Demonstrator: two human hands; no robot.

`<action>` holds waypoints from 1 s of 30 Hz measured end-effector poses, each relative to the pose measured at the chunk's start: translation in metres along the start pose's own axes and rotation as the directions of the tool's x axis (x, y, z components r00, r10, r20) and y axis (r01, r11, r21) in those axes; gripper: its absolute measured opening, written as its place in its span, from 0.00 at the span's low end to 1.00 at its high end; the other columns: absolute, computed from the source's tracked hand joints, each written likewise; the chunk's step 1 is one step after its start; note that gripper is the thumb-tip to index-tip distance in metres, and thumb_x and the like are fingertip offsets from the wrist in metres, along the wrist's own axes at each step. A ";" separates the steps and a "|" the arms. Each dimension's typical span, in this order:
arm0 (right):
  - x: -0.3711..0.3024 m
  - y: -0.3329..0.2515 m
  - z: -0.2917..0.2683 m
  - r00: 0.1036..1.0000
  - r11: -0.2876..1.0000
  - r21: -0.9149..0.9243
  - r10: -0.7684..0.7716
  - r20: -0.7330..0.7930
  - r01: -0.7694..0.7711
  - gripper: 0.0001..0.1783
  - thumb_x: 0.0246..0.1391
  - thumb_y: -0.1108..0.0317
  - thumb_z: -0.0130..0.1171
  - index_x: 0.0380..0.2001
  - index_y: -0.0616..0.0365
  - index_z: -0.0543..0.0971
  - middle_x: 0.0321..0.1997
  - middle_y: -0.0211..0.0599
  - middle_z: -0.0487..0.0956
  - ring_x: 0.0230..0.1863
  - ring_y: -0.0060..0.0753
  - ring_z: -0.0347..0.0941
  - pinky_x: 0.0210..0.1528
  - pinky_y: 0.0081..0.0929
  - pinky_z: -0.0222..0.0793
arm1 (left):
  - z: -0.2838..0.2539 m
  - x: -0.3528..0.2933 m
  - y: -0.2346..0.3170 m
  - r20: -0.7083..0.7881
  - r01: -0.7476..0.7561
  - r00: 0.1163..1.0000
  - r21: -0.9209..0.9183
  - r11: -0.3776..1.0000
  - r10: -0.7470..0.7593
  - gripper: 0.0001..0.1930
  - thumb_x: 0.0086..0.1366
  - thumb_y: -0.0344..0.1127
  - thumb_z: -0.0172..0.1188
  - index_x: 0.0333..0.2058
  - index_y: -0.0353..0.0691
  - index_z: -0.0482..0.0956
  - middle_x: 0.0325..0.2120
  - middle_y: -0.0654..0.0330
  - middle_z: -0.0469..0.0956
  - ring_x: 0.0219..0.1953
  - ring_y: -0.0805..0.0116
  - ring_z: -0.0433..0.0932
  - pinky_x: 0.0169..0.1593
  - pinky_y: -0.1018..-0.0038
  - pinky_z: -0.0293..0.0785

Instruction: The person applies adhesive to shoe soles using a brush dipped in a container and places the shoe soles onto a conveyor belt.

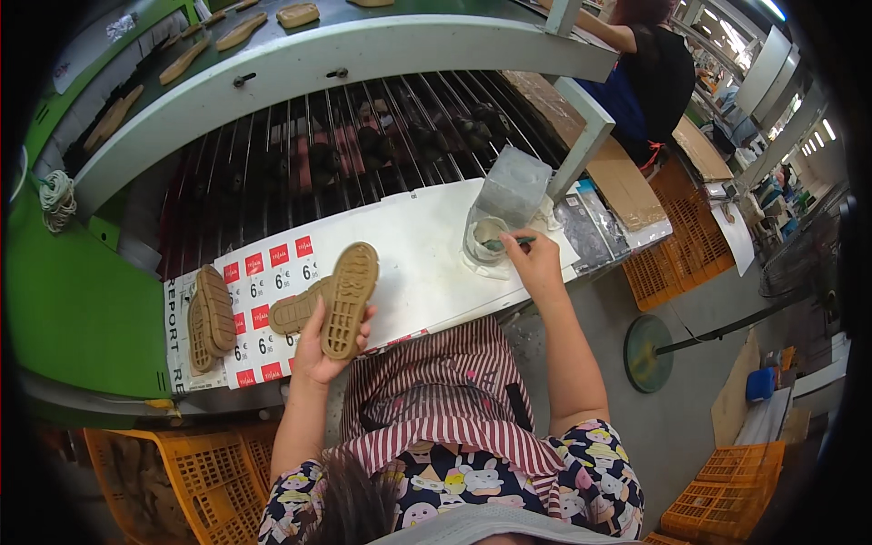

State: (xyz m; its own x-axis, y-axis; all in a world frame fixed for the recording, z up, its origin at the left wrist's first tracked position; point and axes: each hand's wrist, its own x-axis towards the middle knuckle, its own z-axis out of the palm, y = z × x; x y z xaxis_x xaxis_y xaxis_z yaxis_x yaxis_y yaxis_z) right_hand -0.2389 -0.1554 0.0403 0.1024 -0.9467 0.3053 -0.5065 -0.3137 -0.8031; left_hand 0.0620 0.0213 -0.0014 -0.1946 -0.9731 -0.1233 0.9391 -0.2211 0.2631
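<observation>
My left hand [318,352] grips a tan shoe sole [352,291] upright, its gridded side turned toward me, thumb on one edge and fingers round the other. Just left of it, another sole [293,314] lies partly hidden on the white board [409,241]. Several more soles [214,309] lean together at the board's left end. My right hand [540,263] pinches a thin green-handled brush [496,244], whose tip is down inside a whitish cup [471,243]. Behind the cup stands a translucent grey block-like container [514,186].
A roller rack [300,154] runs behind the board, under a grey metal frame [363,50]. Beyond it, soles [241,31] lie on a dark belt. Orange crates [213,481] stand at lower left and right. A person [649,73] works at the far right.
</observation>
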 end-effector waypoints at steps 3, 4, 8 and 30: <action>0.001 -0.004 -0.003 1.000 0.999 -0.029 -0.021 0.016 0.022 0.19 0.48 0.60 0.63 0.26 0.71 0.78 0.19 0.44 0.77 0.21 0.27 0.73 0.26 0.23 0.68 | 0.004 0.009 -0.010 0.052 0.036 0.998 -0.053 0.998 -0.034 0.29 0.69 0.52 0.29 0.59 0.35 0.57 0.51 0.38 0.66 0.41 0.54 0.76 0.43 0.64 0.76; 0.002 -0.005 -0.004 0.999 1.000 -0.016 0.014 0.029 -0.014 0.19 0.48 0.60 0.63 0.26 0.71 0.78 0.19 0.44 0.77 0.21 0.27 0.73 0.26 0.23 0.68 | 0.003 0.013 -0.012 0.033 0.021 0.999 -0.046 0.999 -0.019 0.29 0.70 0.52 0.29 0.59 0.36 0.56 0.51 0.38 0.66 0.42 0.54 0.75 0.45 0.63 0.75; -0.001 -0.007 -0.010 0.998 0.998 0.032 0.053 0.036 -0.054 0.20 0.49 0.60 0.62 0.26 0.73 0.78 0.19 0.43 0.78 0.21 0.24 0.73 0.26 0.22 0.68 | 0.013 0.018 -0.015 0.097 -0.091 0.991 0.005 0.996 0.090 0.25 0.67 0.39 0.44 0.60 0.33 0.54 0.55 0.41 0.61 0.57 0.48 0.63 0.61 0.54 0.59; -0.063 -0.023 -0.008 0.970 0.898 0.378 -0.168 -0.175 0.224 0.08 0.53 0.74 0.56 0.35 0.69 0.77 0.39 0.43 0.78 0.37 0.28 0.75 0.40 0.21 0.70 | 0.035 0.068 -0.060 0.385 -0.464 0.770 0.885 0.032 0.509 0.44 0.54 0.27 0.63 0.63 0.37 0.43 0.59 0.53 0.59 0.58 0.64 0.64 0.60 0.70 0.60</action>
State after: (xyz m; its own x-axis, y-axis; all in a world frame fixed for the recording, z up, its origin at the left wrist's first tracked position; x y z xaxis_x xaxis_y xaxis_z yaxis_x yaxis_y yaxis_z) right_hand -0.2408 -0.0874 0.0439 0.0345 -0.8531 0.5207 -0.1088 -0.5211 -0.8465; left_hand -0.0175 -0.0343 0.0077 0.2192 -0.8865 0.4075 -0.1300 0.3874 0.9127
